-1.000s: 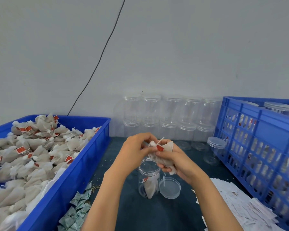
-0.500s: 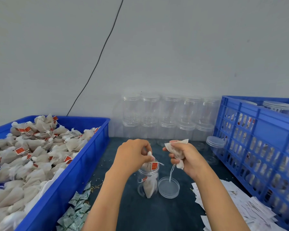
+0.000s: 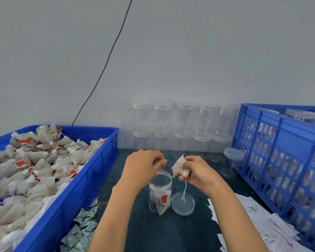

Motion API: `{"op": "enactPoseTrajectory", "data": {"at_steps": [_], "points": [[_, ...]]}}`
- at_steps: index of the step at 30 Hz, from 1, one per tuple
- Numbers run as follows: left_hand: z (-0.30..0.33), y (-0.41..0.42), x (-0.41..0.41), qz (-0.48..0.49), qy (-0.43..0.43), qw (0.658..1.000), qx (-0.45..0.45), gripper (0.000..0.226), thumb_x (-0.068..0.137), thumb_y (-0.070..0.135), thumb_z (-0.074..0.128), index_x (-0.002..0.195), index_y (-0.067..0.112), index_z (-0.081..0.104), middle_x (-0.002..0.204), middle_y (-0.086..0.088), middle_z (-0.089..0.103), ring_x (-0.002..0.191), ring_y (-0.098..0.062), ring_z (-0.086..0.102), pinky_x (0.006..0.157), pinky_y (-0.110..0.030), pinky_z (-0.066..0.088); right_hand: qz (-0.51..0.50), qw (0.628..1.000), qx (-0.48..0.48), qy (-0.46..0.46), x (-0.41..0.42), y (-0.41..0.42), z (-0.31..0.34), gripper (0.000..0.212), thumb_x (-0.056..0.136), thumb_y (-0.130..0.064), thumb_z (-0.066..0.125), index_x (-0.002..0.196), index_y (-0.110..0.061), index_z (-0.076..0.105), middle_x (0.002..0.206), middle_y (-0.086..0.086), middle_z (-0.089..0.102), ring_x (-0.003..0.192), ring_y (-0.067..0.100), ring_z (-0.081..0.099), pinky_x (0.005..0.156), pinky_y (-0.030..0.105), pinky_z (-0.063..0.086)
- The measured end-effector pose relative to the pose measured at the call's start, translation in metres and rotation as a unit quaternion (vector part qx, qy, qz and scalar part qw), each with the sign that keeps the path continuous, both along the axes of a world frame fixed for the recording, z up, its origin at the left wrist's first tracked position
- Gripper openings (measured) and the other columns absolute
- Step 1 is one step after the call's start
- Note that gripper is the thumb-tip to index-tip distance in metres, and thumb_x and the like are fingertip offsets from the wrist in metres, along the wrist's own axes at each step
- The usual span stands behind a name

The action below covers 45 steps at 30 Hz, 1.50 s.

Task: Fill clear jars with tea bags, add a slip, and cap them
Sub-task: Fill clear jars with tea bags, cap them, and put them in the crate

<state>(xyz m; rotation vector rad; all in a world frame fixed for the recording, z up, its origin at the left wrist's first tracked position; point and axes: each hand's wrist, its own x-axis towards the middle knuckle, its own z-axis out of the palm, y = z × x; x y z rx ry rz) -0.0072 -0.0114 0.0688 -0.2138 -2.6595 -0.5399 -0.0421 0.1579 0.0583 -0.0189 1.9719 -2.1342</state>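
A plain pale grey wall rises behind the dark blue-green tabletop; a thin black cable slants down across it.

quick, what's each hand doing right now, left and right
Left hand: fingers curled above the open jar, holding nothing visible.
Right hand: holding a tea bag, string dangling.
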Motion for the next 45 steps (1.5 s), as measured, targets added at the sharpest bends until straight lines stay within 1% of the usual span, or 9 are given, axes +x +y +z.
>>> {"op": "enactPoseTrajectory", "data": {"at_steps": [3, 7, 12, 15, 19, 27, 36, 41, 45], "points": [[-0.004, 0.0, -0.001, -0.035, -0.084, 0.994, -0.066, 0.03, 0.101, 0.031, 0.042, 0.085, 0.026, 0.067, 0.087, 0.014, 0.074, 0.081, -0.005, 0.058, 0.074, -0.022, 0.039, -0.002, 0.999, 0.035, 0.02, 0.001, 0.0, 0.0, 0.034, 0.087, 0.011, 0.039, 0.119, 0.001, 0.043, 0.114, 0.036, 0.058, 0.067, 0.021, 0.056, 0.049, 0.023, 0.044], [-0.011, 0.006, -0.006, -0.03, -0.143, 0.972, -0.187, 0.053, 0.106, 0.035, 0.022, 0.097, 0.018, 0.071, 0.105, 0.001, 0.07, 0.103, -0.02, 0.059, 0.099, -0.034, 0.034, -0.037, 0.986, 0.125, 0.105, 0.005, -0.001, 0.005, 0.017, 0.091, 0.0, 0.05, 0.103, -0.006, 0.06, 0.082, 0.009, 0.066, 0.063, 0.012, 0.06, 0.053, 0.019, 0.045], [-0.014, 0.005, -0.007, -0.021, -0.198, 0.965, -0.171, 0.06, 0.106, 0.038, 0.013, 0.108, 0.014, 0.068, 0.11, -0.007, 0.068, 0.108, -0.027, 0.058, 0.104, -0.038, 0.033, -0.07, 0.95, 0.182, 0.244, 0.012, -0.007, 0.01, 0.021, 0.091, -0.005, 0.059, 0.084, -0.024, 0.065, 0.084, -0.005, 0.065, 0.057, 0.006, 0.061, 0.051, 0.011, 0.048], [-0.005, -0.006, -0.001, -0.039, -0.181, 0.98, -0.077, 0.05, 0.104, 0.042, 0.024, 0.096, 0.025, 0.071, 0.103, 0.008, 0.072, 0.103, -0.016, 0.061, 0.097, -0.035, 0.042, -0.066, 0.944, 0.147, 0.289, 0.015, -0.012, 0.011, 0.017, 0.089, -0.005, 0.062, 0.092, -0.022, 0.065, 0.095, 0.0, 0.067, 0.075, 0.012, 0.066, 0.058, 0.019, 0.055], [0.009, -0.025, 0.008, -0.055, -0.104, 0.993, -0.011, 0.025, 0.091, 0.019, 0.047, 0.097, 0.034, 0.066, 0.098, 0.02, 0.07, 0.096, -0.007, 0.061, 0.089, -0.033, 0.048, -0.076, 0.932, 0.139, 0.325, 0.017, -0.019, 0.009, 0.025, 0.085, -0.011, 0.07, 0.096, -0.025, 0.053, 0.09, -0.004, 0.069, 0.081, 0.014, 0.068, 0.068, 0.025, 0.058], [-0.007, -0.042, 0.0, -0.062, -0.244, 0.968, 0.003, 0.059, 0.083, 0.026, 0.071, 0.132, 0.029, 0.038, 0.132, 0.011, 0.051, 0.109, -0.011, 0.058, 0.095, -0.036, 0.05, -0.038, 0.885, 0.278, 0.372, 0.017, -0.027, -0.001, 0.014, 0.085, -0.018, 0.07, 0.083, -0.024, 0.057, 0.084, -0.012, 0.064, 0.08, 0.002, 0.06, 0.065, 0.006, 0.044], [-0.011, -0.032, -0.003, -0.104, -0.241, 0.964, 0.047, 0.081, 0.064, 0.046, 0.086, 0.129, 0.035, 0.039, 0.129, 0.018, 0.052, 0.114, -0.01, 0.054, 0.1, -0.038, 0.046, -0.009, 0.835, 0.354, 0.421, 0.016, -0.03, 0.002, 0.005, 0.09, -0.015, 0.065, 0.086, -0.017, 0.068, 0.094, -0.012, 0.049, 0.083, -0.002, 0.052, 0.072, 0.001, 0.041], [-0.02, -0.024, -0.007, -0.121, -0.215, 0.968, 0.051, 0.064, 0.066, 0.047, 0.083, 0.115, 0.039, 0.042, 0.115, 0.016, 0.056, 0.107, -0.011, 0.054, 0.093, -0.034, 0.047, 0.033, 0.817, 0.418, 0.396, 0.017, -0.03, 0.003, 0.014, 0.09, -0.01, 0.062, 0.084, -0.018, 0.071, 0.093, -0.007, 0.053, 0.084, 0.008, 0.053, 0.074, 0.016, 0.043], [-0.024, -0.019, -0.01, -0.126, -0.201, 0.971, 0.04, 0.059, 0.067, 0.044, 0.082, 0.114, 0.038, 0.046, 0.111, 0.021, 0.056, 0.106, -0.008, 0.055, 0.091, -0.031, 0.046, 0.094, 0.736, 0.529, 0.412, 0.017, -0.029, 0.0, 0.028, 0.09, -0.003, 0.056, 0.093, -0.022, 0.076, 0.097, -0.002, 0.056, 0.088, 0.013, 0.043, 0.081, 0.027, 0.041]]}}
